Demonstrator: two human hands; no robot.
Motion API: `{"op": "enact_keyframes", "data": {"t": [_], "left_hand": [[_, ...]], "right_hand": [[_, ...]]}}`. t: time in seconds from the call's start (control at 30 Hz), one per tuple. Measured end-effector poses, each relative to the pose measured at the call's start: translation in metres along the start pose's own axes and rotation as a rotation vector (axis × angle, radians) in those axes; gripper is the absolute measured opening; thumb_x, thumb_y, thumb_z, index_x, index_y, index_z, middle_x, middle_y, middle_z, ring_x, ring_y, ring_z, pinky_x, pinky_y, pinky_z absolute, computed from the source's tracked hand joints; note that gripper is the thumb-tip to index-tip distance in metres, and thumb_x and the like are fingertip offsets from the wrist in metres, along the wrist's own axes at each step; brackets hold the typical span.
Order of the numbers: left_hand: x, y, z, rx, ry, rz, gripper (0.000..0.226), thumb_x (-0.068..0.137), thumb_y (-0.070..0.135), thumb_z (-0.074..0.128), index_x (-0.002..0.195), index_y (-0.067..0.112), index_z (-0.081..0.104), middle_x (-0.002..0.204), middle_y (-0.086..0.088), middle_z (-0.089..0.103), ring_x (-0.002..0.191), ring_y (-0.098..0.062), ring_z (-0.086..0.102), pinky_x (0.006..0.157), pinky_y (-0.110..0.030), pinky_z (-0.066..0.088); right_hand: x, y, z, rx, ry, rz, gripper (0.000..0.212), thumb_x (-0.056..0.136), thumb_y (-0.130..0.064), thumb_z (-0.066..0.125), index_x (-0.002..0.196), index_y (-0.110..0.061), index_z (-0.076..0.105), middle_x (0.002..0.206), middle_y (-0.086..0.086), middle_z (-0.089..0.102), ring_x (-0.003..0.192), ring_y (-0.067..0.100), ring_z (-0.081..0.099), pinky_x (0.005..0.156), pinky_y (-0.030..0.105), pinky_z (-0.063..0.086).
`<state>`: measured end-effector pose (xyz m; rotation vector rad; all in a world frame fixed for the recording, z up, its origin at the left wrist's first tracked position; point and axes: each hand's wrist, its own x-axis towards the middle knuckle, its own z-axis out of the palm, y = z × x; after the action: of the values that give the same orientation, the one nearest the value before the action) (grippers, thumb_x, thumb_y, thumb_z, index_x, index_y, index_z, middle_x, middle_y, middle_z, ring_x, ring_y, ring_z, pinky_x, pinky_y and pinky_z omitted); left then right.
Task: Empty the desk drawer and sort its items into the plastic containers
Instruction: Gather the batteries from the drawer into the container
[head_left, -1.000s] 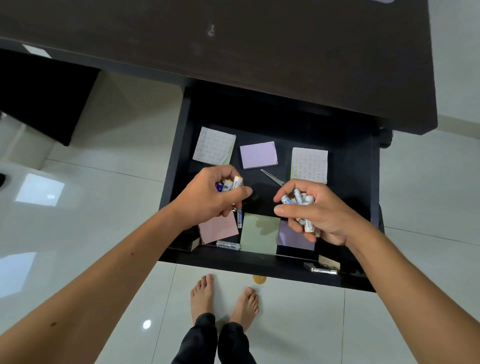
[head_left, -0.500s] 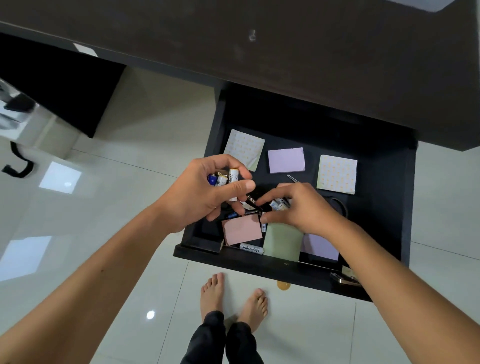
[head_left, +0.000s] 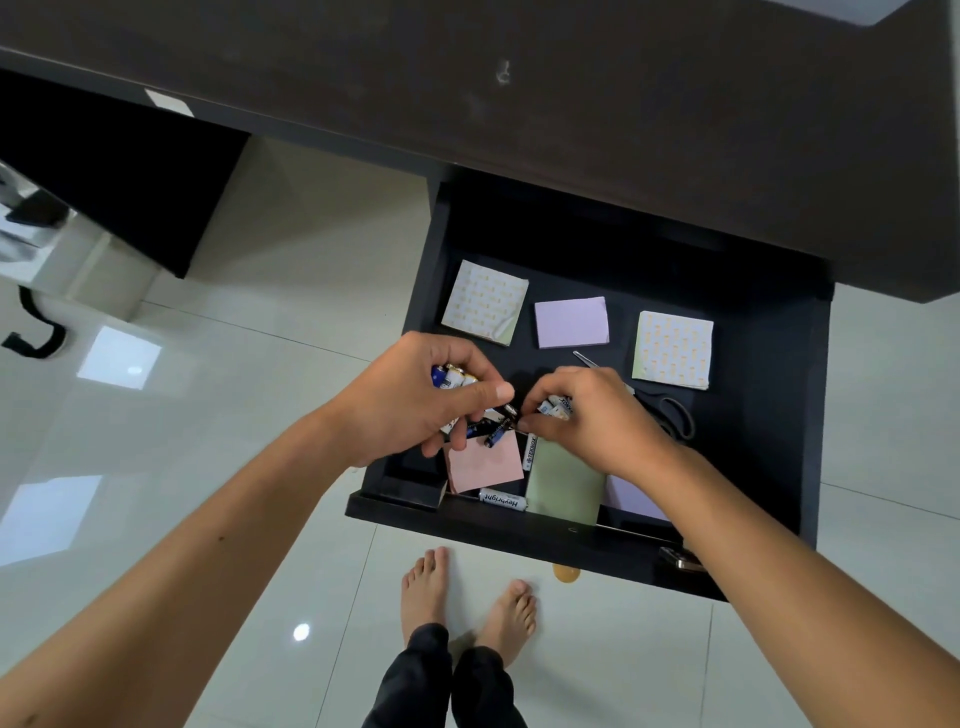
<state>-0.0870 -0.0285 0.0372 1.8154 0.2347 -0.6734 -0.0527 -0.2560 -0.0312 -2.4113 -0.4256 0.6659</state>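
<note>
The black desk drawer (head_left: 769, 467) stands pulled open. My left hand (head_left: 410, 400) is closed around a bunch of batteries (head_left: 449, 376) over the drawer's left part. My right hand (head_left: 592, 415) holds more batteries (head_left: 557, 406), its fingertips touching the left hand over a dark battery (head_left: 498, 431). One white battery (head_left: 501, 500) lies at the drawer's front and another (head_left: 531, 452) stands beside the green pad. Sticky note pads lie inside: two patterned (head_left: 485, 301), (head_left: 672, 349), lilac (head_left: 571, 322), pink (head_left: 485, 464), green (head_left: 566, 483). Tweezers (head_left: 587, 358) and black scissors (head_left: 675, 415) are partly hidden.
The dark desk top (head_left: 571, 104) overhangs the back of the drawer. Below is a glossy white tiled floor (head_left: 208, 415) with my bare feet (head_left: 467, 597). A small metal object (head_left: 683, 560) rests at the drawer's front right corner. No plastic containers are in view.
My right hand moved left across the drawer until its fingertips met my left hand. The view shifted, so the drawer sits further right in frame.
</note>
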Motion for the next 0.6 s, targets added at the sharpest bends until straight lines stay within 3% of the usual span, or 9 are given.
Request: {"op": "enact_keyframes", "data": {"t": [0.13, 0.23, 0.3, 0.4, 0.47, 0.53, 0.6], "left_hand": [[0.001, 0.003, 0.009, 0.083, -0.011, 0.023, 0.016, 0.088, 0.032, 0.083, 0.090, 0.019, 0.075, 0.057, 0.004, 0.068, 0.042, -0.007, 0.057, 0.045, -0.021, 0.047], [0.003, 0.001, 0.015, 0.098, 0.000, 0.046, 0.016, 0.083, 0.032, 0.087, 0.089, 0.023, 0.075, 0.061, 0.010, 0.068, 0.050, -0.006, 0.063, 0.050, -0.020, 0.049], [0.005, -0.002, 0.019, 0.121, 0.028, 0.051, 0.018, 0.081, 0.033, 0.089, 0.089, 0.026, 0.074, 0.069, 0.011, 0.071, 0.056, -0.008, 0.067, 0.052, -0.017, 0.049], [0.009, -0.009, 0.026, 0.174, 0.047, 0.045, 0.021, 0.080, 0.029, 0.091, 0.092, 0.027, 0.074, 0.080, 0.004, 0.074, 0.065, -0.011, 0.072, 0.057, -0.015, 0.055], [0.011, -0.013, 0.030, 0.253, 0.056, 0.026, 0.025, 0.080, 0.027, 0.091, 0.097, 0.029, 0.073, 0.082, 0.005, 0.073, 0.070, -0.010, 0.071, 0.061, -0.014, 0.055], [0.016, -0.016, 0.034, 0.360, 0.062, 0.005, 0.031, 0.081, 0.027, 0.091, 0.105, 0.029, 0.072, 0.083, 0.006, 0.068, 0.073, -0.007, 0.065, 0.063, -0.015, 0.050], [0.021, -0.020, 0.038, 0.450, 0.060, -0.026, 0.039, 0.082, 0.026, 0.090, 0.116, 0.027, 0.070, 0.092, 0.006, 0.067, 0.077, -0.005, 0.063, 0.069, -0.017, 0.050]], "right_hand": [[-0.003, -0.002, 0.002, -0.137, 0.002, -0.078, 0.018, 0.091, -0.038, 0.081, 0.107, -0.030, 0.079, 0.091, -0.011, 0.060, 0.086, 0.012, 0.056, 0.069, 0.026, 0.035], [-0.003, -0.003, 0.003, -0.123, 0.016, -0.065, 0.013, 0.091, -0.036, 0.080, 0.103, -0.031, 0.078, 0.091, -0.013, 0.060, 0.087, 0.011, 0.056, 0.072, 0.027, 0.037], [-0.004, -0.001, -0.002, -0.016, 0.029, -0.008, 0.010, 0.089, -0.034, 0.083, 0.097, -0.032, 0.078, 0.093, -0.012, 0.068, 0.085, 0.009, 0.061, 0.071, 0.027, 0.042], [-0.009, 0.006, -0.013, 0.179, 0.074, 0.080, 0.010, 0.086, -0.032, 0.085, 0.088, -0.032, 0.076, 0.077, -0.013, 0.071, 0.065, 0.002, 0.065, 0.057, 0.016, 0.046], [-0.014, 0.010, -0.022, 0.335, 0.096, 0.130, 0.011, 0.086, -0.027, 0.086, 0.088, -0.030, 0.076, 0.069, -0.011, 0.071, 0.056, 0.004, 0.064, 0.051, 0.018, 0.047], [-0.019, 0.013, -0.030, 0.507, 0.074, 0.153, 0.016, 0.089, -0.020, 0.084, 0.100, -0.030, 0.079, 0.069, -0.006, 0.071, 0.055, 0.009, 0.064, 0.048, 0.027, 0.047], [-0.024, 0.016, -0.036, 0.642, 0.018, 0.173, 0.030, 0.093, -0.012, 0.078, 0.116, -0.031, 0.078, 0.065, -0.004, 0.067, 0.053, 0.009, 0.058, 0.044, 0.026, 0.041]]}}
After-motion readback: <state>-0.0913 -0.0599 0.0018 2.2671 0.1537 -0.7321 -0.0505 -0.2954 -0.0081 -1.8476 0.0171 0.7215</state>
